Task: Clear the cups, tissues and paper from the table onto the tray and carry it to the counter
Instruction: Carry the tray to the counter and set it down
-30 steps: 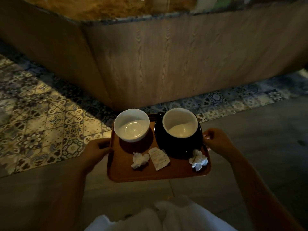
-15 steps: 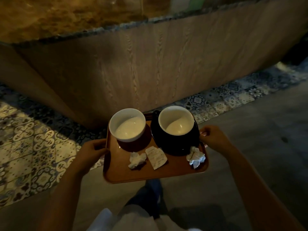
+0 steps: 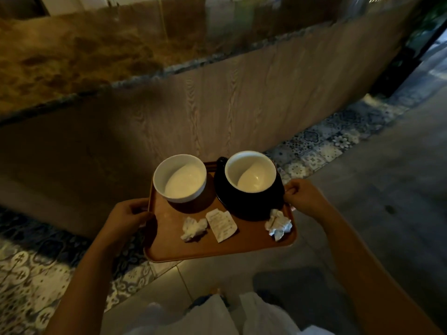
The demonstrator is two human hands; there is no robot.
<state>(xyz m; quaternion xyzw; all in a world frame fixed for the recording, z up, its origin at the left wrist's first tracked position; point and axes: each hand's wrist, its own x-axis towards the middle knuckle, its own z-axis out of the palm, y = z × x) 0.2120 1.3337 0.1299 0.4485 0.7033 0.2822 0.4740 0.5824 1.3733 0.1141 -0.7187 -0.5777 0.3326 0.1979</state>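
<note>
Gripping the brown tray (image 3: pixel 193 252) by its side rims, the left hand (image 3: pixel 125 220) and right hand (image 3: pixel 306 197) close their fingers around the edges and hold it in the air above the floor. Nearest on it lie two crumpled tissues (image 3: pixel 193 228) (image 3: pixel 278 224) with a paper slip (image 3: pixel 221 224) between them. Beyond stand a white cup (image 3: pixel 180 178) and a black cup (image 3: pixel 250 176), side by side. Past the tray rises the wood-panelled counter (image 3: pixel 217 105) with its stone top.
</note>
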